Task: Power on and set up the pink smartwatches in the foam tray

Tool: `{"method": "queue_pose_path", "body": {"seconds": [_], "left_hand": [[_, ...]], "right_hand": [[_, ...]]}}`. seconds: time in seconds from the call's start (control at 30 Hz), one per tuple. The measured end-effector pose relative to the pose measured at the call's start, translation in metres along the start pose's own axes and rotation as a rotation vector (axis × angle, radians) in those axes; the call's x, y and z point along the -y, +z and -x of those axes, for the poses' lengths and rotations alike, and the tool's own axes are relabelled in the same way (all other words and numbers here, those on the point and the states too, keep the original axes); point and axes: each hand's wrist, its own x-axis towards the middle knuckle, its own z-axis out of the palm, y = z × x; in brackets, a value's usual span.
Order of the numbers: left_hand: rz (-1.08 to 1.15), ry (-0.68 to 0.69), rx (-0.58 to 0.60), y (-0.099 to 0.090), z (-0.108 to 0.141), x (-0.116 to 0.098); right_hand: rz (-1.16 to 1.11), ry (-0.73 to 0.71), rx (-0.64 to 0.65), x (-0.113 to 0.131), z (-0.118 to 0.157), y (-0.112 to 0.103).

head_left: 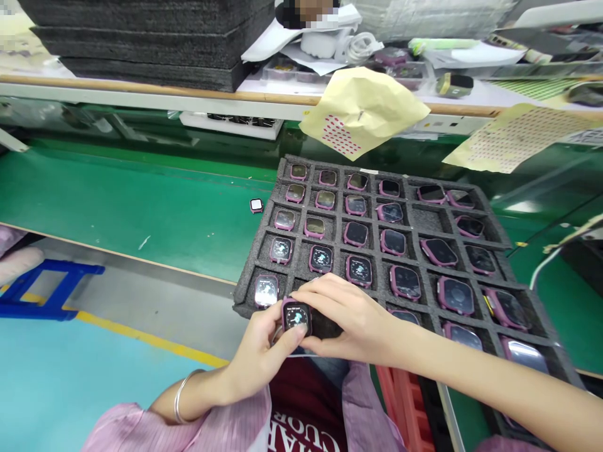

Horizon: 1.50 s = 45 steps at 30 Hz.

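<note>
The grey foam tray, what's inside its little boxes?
Purple-rimmed watches sit in many boxes of the grey foam tray; some screens are lit. The right hand and forearm cover part of the near side, so whatever lies beneath them can't be seen.

A green bench [117,207] has a pale strip along its front edge. Above its back edge runs a shelf [117,93], wood-brown on top of a whitish rail. Before the bench's front edge lies grey floor [164,282] — then a yellow line [155,337] and turquoise floor [94,383]. A blue frame [51,285] stands near the front edge's left end — lighting is bright.
</note>
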Motion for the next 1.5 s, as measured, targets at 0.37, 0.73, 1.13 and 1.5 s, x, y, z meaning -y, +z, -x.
{"method": "queue_pose_path", "body": {"seconds": [0.37,0.73,1.13,1.5], "left_hand": [[-0.039,0.015,0.01,-0.0003,-0.0011,-0.0004],[-0.054,0.021,0.0,0.0009,-0.0008,0.0001],[-0.052,0.029,-0.008,0.0011,-0.0004,-0.0001],[-0.047,0.015,-0.01,0.002,-0.0017,0.0006]], "right_hand": [[0.014,-0.018,-0.012,-0.002,0.0021,0.0007],[0.065,-0.038,-0.015,-0.0015,0.0013,0.0006],[0.107,-0.057,-0.011,-0.0008,0.0003,-0.0003],[0.099,-0.056,-0.006,-0.0013,0.0004,0.0004]]}}
